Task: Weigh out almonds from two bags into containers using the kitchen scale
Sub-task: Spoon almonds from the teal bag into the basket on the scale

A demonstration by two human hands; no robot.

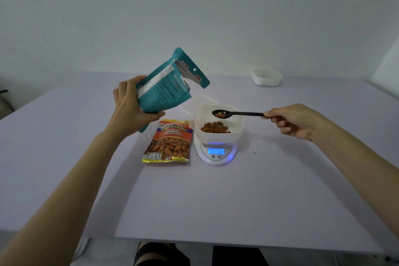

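My left hand [131,106] holds a teal almond bag [166,84] up off the table, its torn top tilted to the right. My right hand [295,121] grips the handle of a black spoon [239,114] with a few almonds in its bowl, held over a white container [235,130]. That container has almonds [214,127] in it and stands on a white kitchen scale [216,153] whose blue display is lit. A red and gold salted almonds bag [169,144] lies flat just left of the scale.
A second white container [266,75] stands at the far right of the pale purple table [216,201]. A clear lid [200,101] lies behind the scale. My knees show below the table's near edge.
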